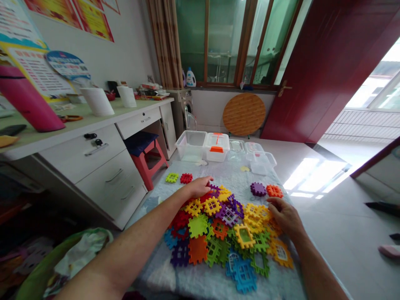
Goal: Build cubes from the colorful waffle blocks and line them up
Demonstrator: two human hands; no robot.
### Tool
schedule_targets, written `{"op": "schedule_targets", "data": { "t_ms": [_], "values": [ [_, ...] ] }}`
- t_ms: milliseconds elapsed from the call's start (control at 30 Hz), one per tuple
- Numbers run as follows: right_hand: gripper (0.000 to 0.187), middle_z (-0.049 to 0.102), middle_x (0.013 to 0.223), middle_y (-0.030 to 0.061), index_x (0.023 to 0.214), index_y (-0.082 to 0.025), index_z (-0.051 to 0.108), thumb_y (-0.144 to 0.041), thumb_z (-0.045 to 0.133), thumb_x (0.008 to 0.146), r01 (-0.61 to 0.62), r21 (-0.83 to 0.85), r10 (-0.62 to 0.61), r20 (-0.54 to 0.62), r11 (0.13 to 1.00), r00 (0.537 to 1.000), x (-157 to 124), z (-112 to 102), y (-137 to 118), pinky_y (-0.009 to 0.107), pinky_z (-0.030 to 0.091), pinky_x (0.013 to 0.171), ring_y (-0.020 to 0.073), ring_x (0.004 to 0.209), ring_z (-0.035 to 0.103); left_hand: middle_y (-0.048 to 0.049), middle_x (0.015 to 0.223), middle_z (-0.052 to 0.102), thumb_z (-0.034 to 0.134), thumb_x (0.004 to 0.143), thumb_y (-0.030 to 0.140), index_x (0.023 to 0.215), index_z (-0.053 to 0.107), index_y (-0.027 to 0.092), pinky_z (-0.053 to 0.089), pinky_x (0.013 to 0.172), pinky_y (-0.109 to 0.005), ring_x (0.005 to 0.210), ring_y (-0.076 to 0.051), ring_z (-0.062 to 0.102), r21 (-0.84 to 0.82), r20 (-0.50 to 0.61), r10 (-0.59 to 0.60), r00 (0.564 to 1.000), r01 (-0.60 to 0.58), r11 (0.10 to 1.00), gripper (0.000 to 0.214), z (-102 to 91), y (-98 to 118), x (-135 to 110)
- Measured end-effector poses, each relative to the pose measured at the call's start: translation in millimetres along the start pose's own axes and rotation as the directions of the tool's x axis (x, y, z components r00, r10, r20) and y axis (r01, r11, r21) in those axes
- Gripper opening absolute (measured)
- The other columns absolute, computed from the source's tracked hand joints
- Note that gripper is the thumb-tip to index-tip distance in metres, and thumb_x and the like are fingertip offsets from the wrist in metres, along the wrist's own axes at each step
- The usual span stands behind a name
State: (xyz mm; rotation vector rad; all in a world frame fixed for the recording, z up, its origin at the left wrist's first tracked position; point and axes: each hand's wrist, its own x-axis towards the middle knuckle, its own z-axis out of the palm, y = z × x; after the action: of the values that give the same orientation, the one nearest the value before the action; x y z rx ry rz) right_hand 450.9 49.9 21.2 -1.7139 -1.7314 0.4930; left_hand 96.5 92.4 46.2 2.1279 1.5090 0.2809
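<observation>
Pressing into heap of interlocking plastic tiles [212,233]: left hand [196,187] spread flat on top, right hand [283,217] curled over yellow tiles [254,214], grip unclear; purple tile [258,189] lies just beyond.

Plastic tiles [197,226] on a quilt [156,266], apparently

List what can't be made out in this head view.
Pieces under the left hand: hidden by that hand.
Pieces under the right hand: hidden by that hand.
Lower layers of the pile: hidden by the pieces on top.
Pink tumbler: cut off by the left edge.
Pink object: cut off by the right edge, kind unclear.
White bottle: label too small to read.
</observation>
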Motion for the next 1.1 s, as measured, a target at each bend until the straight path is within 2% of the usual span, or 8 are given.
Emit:
{"op": "schedule_targets", "data": {
  "t_ms": [133,233,467,667,800,900,1100],
  "values": [
    [0.040,0.066,0.065,0.0020,0.090,-0.018,0.072,-0.046,0.050,0.070,-0.002,0.005,0.002,0.005,1.000,1.000,-0.5,0.1,-0.6,0.030,0.046,0.060,0.0182,0.058,0.058,-0.0013,0.085,0.071,0.057,0.072,0.014,0.112,0.062,0.016,0.048,0.069,-0.023,0.078,-0.017,0.064,-0.060,0.018,0.048,0.999,-0.047,0.997,0.041,0.8,6.0,-1.7],
    [0.041,0.065,0.064,0.0012,0.092,-0.017,0.072,-0.045,0.050,0.071,-0.006,0.019,0.006,0.011,1.000,1.000,-0.8,1.0,0.8,0.029,0.045,0.059,0.0171,0.057,0.056,-0.0015,0.082,0.071,0.055,0.070,0.011,0.101,0.067,0.014,0.048,0.065,-0.023,0.074,-0.016,0.064,-0.097,0.026,0.088,0.996,-0.085,0.992,0.034,-0.2,12.2,-4.0],
    [0.039,0.064,0.065,0.0011,0.092,-0.018,0.071,-0.045,0.051,0.073,0.009,0.018,-0.010,0.007,1.000,1.000,0.0,2.8,4.2,0.029,0.045,0.058,0.0167,0.057,0.056,-0.0031,0.096,0.070,0.051,0.064,0.003,0.092,0.070,0.017,0.048,0.083,-0.024,0.089,-0.016,0.063,-0.101,-0.016,0.230,0.973,-0.231,0.968,0.037,-10.5,27.4,-30.8],
    [0.039,0.062,0.063,0.0011,0.093,-0.017,0.070,-0.044,0.049,0.075,0.017,0.041,-0.018,0.024,0.999,1.000,0.6,4.9,6.2,0.029,0.045,0.060,0.0178,0.060,0.057,-0.0030,0.091,0.068,0.049,0.069,0.004,0.087,0.069,0.019,0.046,0.082,-0.024,0.087,-0.016,0.061,-0.052,-0.018,0.266,0.964,-0.267,0.962,0.031,-20.6,36.3,-57.7],
    [0.038,0.061,0.064,0.0008,0.093,-0.016,0.070,-0.043,0.049,0.076,0.017,0.038,-0.018,0.026,0.999,1.000,-0.6,4.7,4.7,0.029,0.044,0.060,0.0172,0.059,0.055,-0.0026,0.090,0.067,0.049,0.074,0.008,0.081,0.067,0.019,0.045,0.082,-0.024,0.086,-0.015,0.060,-0.086,-0.018,0.305,0.952,-0.305,0.948,0.022,-21.5,42.8,-68.7],
    [0.037,0.059,0.062,0.0001,0.092,-0.017,0.069,-0.043,0.050,0.076,0.018,0.045,-0.019,0.031,0.999,0.999,-1.1,4.1,3.4,0.029,0.043,0.059,0.0168,0.059,0.054,-0.0017,0.089,0.067,0.049,0.075,0.009,0.081,0.067,0.020,0.044,0.082,-0.024,0.085,-0.015,0.060,-0.124,-0.021,0.294,0.955,-0.295,0.947,0.022,-20.0,44.8,-75.4],
    [0.034,0.051,0.058,-0.0028,0.092,-0.017,0.069,-0.042,0.050,0.077,0.028,0.086,-0.031,0.033,0.996,0.999,-0.1,4.6,7.8,0.027,0.040,0.055,0.0146,0.055,0.048,-0.0012,0.084,0.068,0.045,0.079,0.016,0.087,0.066,0.018,0.046,0.076,-0.024,0.080,-0.015,0.061,-0.274,-0.064,0.160,0.985,-0.172,0.946,0.022,-21.0,43.3,-81.6]
  ]
}}
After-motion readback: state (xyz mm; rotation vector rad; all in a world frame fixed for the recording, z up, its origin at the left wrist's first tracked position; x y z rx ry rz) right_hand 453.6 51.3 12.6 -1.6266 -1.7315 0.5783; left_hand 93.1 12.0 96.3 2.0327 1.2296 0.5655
